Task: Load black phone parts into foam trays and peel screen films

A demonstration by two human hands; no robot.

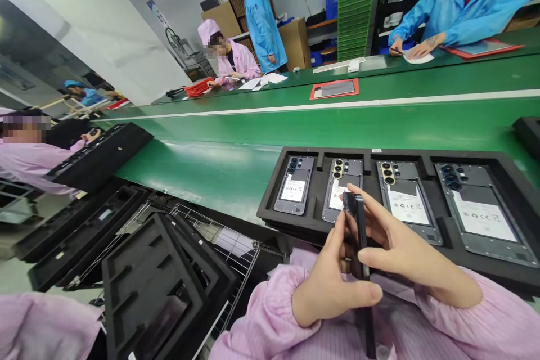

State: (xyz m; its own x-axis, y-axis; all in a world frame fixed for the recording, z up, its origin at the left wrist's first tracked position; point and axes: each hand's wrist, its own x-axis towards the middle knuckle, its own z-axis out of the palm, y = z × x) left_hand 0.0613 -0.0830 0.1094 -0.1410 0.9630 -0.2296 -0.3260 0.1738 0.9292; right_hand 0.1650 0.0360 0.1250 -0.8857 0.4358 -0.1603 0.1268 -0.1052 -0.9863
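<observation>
Both my hands hold a thin dark phone (359, 225) upright on its edge, just above my lap. My left hand (329, 278) grips its near side with the thumb stretched along it. My right hand (405, 253) wraps it from the right, fingers pressed on its face. Right behind it lies a black foam tray (270, 205) on the green conveyor belt (236, 124). Its slots carry several phone bodies lying backs open, among them a dark one (294, 185), one with gold camera rings (405, 199) and one at the far right (481, 208).
Empty black foam trays (152, 281) are stacked on a wire rack at my lower left. Another tray (101, 154) lies on the belt's left end. A red-framed panel (334, 89) rests mid-belt. People in pink and blue coats work across and beside the belt.
</observation>
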